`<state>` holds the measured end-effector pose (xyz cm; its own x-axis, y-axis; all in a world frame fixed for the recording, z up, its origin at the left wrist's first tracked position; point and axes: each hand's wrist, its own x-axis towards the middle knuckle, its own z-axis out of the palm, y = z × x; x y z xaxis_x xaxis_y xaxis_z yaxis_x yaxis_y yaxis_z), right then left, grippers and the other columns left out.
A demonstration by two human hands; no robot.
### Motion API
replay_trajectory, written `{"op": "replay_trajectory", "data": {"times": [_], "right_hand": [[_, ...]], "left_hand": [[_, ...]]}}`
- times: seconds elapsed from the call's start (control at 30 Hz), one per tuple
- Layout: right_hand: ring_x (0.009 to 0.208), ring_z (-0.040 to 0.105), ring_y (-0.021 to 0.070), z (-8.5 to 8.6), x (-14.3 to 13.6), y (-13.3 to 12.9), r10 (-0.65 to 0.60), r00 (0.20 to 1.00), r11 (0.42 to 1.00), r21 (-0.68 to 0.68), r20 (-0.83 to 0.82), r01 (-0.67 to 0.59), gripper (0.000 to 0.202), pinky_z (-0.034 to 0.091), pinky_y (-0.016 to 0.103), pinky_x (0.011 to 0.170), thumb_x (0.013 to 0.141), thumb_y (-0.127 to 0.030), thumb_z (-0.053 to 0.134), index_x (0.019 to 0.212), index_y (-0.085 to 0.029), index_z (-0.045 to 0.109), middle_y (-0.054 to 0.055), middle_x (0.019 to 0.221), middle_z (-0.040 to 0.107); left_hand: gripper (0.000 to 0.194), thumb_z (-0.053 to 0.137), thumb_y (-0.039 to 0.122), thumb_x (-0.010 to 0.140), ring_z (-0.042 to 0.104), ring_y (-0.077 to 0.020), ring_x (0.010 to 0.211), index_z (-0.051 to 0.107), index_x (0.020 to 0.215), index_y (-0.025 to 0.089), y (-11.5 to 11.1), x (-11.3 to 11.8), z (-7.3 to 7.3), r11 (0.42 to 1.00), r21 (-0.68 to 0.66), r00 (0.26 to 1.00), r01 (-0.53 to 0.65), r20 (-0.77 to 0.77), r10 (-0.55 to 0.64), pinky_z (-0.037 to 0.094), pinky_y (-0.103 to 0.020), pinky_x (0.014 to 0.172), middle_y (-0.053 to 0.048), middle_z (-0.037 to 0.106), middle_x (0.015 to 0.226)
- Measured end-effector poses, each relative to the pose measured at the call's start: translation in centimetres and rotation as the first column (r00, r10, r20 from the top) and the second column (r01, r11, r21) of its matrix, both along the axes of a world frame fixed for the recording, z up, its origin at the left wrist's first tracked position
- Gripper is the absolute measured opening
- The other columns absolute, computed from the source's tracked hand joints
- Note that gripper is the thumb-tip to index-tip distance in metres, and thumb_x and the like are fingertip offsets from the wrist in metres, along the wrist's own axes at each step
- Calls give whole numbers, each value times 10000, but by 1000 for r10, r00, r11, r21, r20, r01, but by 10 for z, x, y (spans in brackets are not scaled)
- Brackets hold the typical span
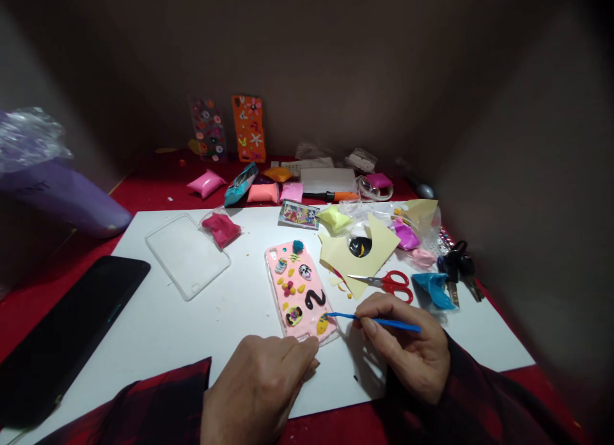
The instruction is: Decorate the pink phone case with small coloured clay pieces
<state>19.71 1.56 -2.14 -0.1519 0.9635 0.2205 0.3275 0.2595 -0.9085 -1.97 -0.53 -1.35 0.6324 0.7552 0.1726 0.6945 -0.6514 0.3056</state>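
Observation:
In the head view a pink phone case [298,290] lies on the white board, decorated with small clay shapes: a flower, a black curved piece, yellow dots and a blue ball. My right hand [403,343] is closed round a thin blue modelling tool [386,321]. The tool's tip touches the case near a yellow clay piece [322,324] at its lower right. My left hand [261,381] has its fingers curled, with thumb and fingertips at the case's bottom edge, gripping it. Part of that edge is hidden by the fingers.
Red-handled scissors [384,282] lie on the board by yellow paper [336,250]. A clear case [185,256] and a red clay packet [221,229] lie left. Keys [455,266] and a blue packet [434,289] are right. A black tablet [67,330] lies far left.

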Motion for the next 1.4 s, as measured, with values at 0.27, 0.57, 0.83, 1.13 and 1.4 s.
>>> {"op": "replay_trajectory", "data": {"times": [0.27,0.57,0.83,1.13,1.4], "right_hand": [[536,528,126,-1,-3,0,-22,1000,1000,1,2,22,104,379,228,458,845,-237,549,786,-192,621,10,633,597],[530,529,124,-1,-4,-1,-34,999,999,5,6,34,114,377,221,446,845,-246,558,769,-190,622,9,621,595],[536,532,120,-1,-4,0,-31,1000,1000,2,-5,31,92,378,217,448,847,-232,560,792,-192,623,11,640,600],[549,530,125,-1,-3,0,-14,1000,1000,23,-4,14,89,389,229,472,851,-227,548,799,-197,614,9,652,598],[531,525,144,9,-3,-1,59,997,997,43,42,-60,132,381,265,483,844,-206,508,755,-186,603,12,604,568]], "left_hand": [[130,433,143,895,585,-198,526,541,946,195,-1,0,0,999,37,1000,-12,10,12,388,-322,461,21,632,673],[114,461,138,881,581,-204,516,538,933,204,0,0,-1,999,40,1000,-17,16,17,376,-328,449,32,627,665],[121,456,144,887,591,-212,531,542,954,197,-1,-1,-2,1000,22,1000,-19,20,18,406,-337,455,21,629,677],[123,457,150,887,589,-200,528,549,953,198,-2,0,0,999,35,1000,-16,3,16,408,-330,455,25,630,678],[116,462,142,882,586,-206,521,538,946,201,0,0,-2,999,29,1000,-15,14,15,401,-340,448,28,628,674]]}}
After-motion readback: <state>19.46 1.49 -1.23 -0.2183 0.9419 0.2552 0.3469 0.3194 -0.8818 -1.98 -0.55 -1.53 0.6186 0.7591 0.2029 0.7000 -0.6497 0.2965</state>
